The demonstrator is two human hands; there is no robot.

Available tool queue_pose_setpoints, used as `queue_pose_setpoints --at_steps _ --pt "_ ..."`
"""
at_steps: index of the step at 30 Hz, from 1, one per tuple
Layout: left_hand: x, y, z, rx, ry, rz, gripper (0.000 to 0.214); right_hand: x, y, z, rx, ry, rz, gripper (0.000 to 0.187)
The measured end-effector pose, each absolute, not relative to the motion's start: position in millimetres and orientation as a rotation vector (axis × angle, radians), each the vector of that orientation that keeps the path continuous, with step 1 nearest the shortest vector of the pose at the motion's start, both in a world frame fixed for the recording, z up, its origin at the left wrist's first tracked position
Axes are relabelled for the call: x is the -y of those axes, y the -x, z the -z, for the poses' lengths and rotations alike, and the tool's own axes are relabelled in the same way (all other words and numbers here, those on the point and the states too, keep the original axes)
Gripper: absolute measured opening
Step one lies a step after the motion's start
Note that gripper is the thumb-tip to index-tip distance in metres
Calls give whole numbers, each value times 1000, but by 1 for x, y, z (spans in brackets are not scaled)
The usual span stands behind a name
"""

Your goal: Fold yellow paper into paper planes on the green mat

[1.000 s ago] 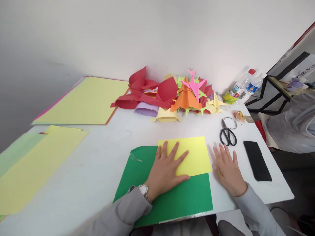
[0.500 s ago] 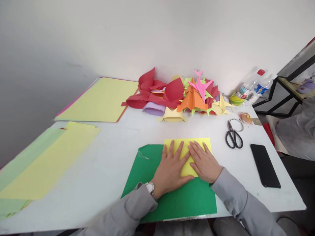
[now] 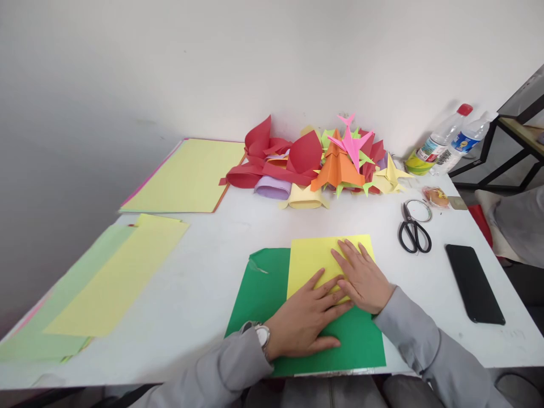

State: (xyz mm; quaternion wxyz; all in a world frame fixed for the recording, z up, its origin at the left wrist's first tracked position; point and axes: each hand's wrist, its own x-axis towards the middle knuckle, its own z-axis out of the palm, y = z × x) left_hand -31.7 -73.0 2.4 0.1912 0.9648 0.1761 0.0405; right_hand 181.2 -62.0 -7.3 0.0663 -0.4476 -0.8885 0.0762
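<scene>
A yellow sheet of paper [image 3: 312, 255] lies on a green sheet [image 3: 263, 300] near the table's front edge. My left hand [image 3: 308, 317] rests flat with fingers spread, its fingertips across the yellow paper's lower edge and its palm over the green sheet. On the right part of the yellow paper my right hand [image 3: 363, 277] lies flat, fingers stretched out. The left fingertips reach the right hand's thumb. Neither hand grips anything. The yellow paper's lower right corner is hidden under the right hand.
Black scissors [image 3: 414, 229], a tape roll [image 3: 419, 209] and a phone [image 3: 475, 283] lie to the right. Folded paper shapes [image 3: 338, 167] are heaped by the wall, with bottles [image 3: 440, 141] beside them. Large sheets [image 3: 187, 175] and yellow-green strips [image 3: 119, 277] lie left.
My left hand has slid down from the yellow paper's upper part to its lower edge, turning its fingers rightward. The right hand stays on the paper's right part. The whole view has shifted slightly.
</scene>
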Motion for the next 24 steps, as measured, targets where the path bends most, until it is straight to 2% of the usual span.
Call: queue_pose_setpoints --at_steps 4,13,24 --pt "72 31 -2 -505 -2691 -119 75 62 -178 6 2707 1378 -224 55" --pt "76 48 -6 -506 -2772 -178 66 62 -179 7 2706 1381 -218 52" --pt "87 87 -5 -593 -2753 -118 67 62 -180 7 2706 1386 -247 51"
